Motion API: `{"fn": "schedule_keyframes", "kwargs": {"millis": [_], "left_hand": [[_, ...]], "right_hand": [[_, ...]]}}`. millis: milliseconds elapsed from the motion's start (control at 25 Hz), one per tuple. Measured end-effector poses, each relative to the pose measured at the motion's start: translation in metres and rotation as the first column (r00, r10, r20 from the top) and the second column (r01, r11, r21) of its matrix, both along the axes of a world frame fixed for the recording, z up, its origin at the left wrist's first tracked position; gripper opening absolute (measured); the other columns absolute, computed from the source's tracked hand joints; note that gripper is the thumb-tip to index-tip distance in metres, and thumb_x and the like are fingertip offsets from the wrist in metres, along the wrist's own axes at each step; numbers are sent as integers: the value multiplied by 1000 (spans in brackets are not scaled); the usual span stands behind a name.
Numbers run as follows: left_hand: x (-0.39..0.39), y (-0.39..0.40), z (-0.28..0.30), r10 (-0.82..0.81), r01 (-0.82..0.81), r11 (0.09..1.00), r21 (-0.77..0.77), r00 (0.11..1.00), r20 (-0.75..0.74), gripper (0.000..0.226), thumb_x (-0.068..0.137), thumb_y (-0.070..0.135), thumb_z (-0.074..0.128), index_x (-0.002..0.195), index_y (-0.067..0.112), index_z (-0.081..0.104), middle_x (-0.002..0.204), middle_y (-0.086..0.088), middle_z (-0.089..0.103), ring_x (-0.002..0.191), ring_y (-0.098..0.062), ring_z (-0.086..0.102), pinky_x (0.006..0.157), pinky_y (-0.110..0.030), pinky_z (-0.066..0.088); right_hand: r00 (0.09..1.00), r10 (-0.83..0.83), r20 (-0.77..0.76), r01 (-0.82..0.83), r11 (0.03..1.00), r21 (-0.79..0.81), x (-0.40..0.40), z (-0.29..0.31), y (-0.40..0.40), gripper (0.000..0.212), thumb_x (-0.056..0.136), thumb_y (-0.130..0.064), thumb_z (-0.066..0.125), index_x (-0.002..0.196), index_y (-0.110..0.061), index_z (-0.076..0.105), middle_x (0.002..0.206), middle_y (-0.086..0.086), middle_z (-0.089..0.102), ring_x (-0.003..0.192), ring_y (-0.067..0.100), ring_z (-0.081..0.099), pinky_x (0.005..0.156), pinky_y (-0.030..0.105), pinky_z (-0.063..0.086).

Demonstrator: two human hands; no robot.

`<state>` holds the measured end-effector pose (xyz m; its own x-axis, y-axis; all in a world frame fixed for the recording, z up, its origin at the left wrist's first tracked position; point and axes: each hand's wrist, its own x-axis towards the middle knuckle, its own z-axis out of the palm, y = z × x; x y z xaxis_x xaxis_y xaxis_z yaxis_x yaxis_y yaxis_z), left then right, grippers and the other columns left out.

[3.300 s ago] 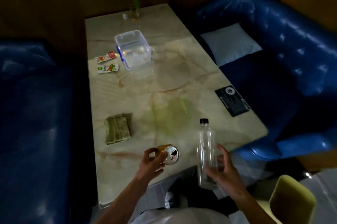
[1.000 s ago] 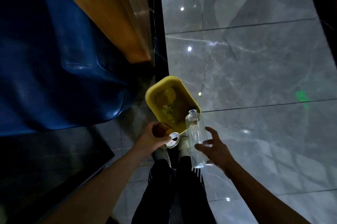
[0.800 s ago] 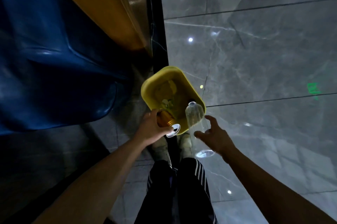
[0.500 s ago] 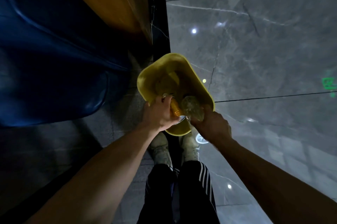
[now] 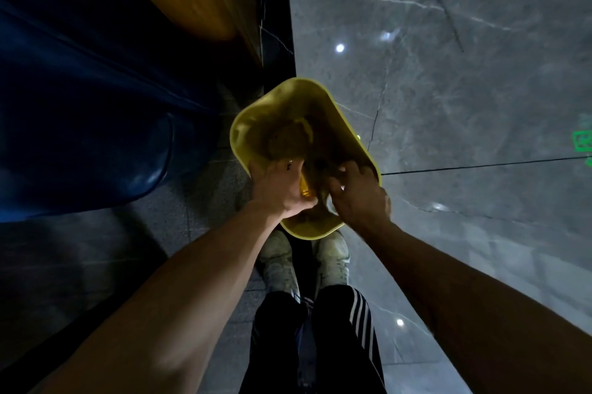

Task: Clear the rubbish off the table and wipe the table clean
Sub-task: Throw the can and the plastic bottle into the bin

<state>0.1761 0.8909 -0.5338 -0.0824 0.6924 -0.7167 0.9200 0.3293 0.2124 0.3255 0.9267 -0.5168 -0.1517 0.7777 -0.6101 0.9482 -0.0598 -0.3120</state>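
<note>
I'm lowering both hands into the yellow bin (image 5: 243,143) near my feet: left hand (image 5: 279,191) gripping the can (image 5: 303,189), right hand (image 5: 358,198) just right of it, its hold unclear.

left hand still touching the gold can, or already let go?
Touching. The head view shows the left hand over the yellow plastic bin, fingers wrapped round the gold drink can, with no gap visible.

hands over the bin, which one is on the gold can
The left hand. A strip of the gold can shows against its fingers, inside the yellow bin. The right hand has no gold beside it.
</note>
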Motion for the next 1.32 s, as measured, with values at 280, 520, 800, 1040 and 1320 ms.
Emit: {"fn": "schedule_keyframes", "kwargs": {"millis": [280, 520, 800, 1040, 1320], "left_hand": [[-14, -29, 53, 126, -129, 992, 15, 985, 120, 74, 82, 56, 61, 142, 21, 36, 143, -9, 46, 131, -27, 44, 112, -48, 33], [-25, -53, 170, 132, -118, 990, -81, 969, 209, 51, 84, 44, 64, 125, 16, 57, 129, -12, 61, 118, -27, 57, 91, -31, 45], [-36, -71, 331, 142, -102, 979, -174, 962, 233, 58, 85, 51, 60, 132, 19, 49, 136, -6, 56, 123, -24, 54, 88, -26, 39], [-38, -104, 451, 120, -107, 991, -86, 979, 163, 46, 89, 49, 56, 123, 18, 57, 128, -8, 61, 117, -28, 57, 96, -35, 45], [-26, -180, 499, 310, -335, 939, 76, 922, 232, 38, 85, 49, 52, 108, 21, 61, 110, -6, 67, 98, -20, 63, 85, -40, 53]], "right_hand": [[974, 227, -24, -227, 958, -175, 23, 54, -8, 31, 92, -33, 52, 121, -20, 55, 124, 10, 61, 109, 30, 60, 89, 41, 52], [887, 462, 16, -437, 850, -296, 24, 165, -15, 38, 91, -38, 53, 127, -26, 50, 128, 6, 61, 116, 26, 58, 93, 38, 49], [868, 496, 17, -483, 852, -203, 7, 331, -32, 43, 90, -37, 53, 131, -27, 48, 132, 6, 59, 121, 28, 56, 98, 40, 49], [827, 562, 16, -555, 820, -137, 3, 446, -39, 41, 94, -43, 47, 130, -24, 51, 127, 11, 61, 114, 29, 59, 95, 40, 51], [712, 702, -18, -701, 709, -78, 30, 486, -50, 35, 93, -42, 49, 122, -26, 59, 119, 5, 66, 105, 22, 64, 85, 32, 52]]}}
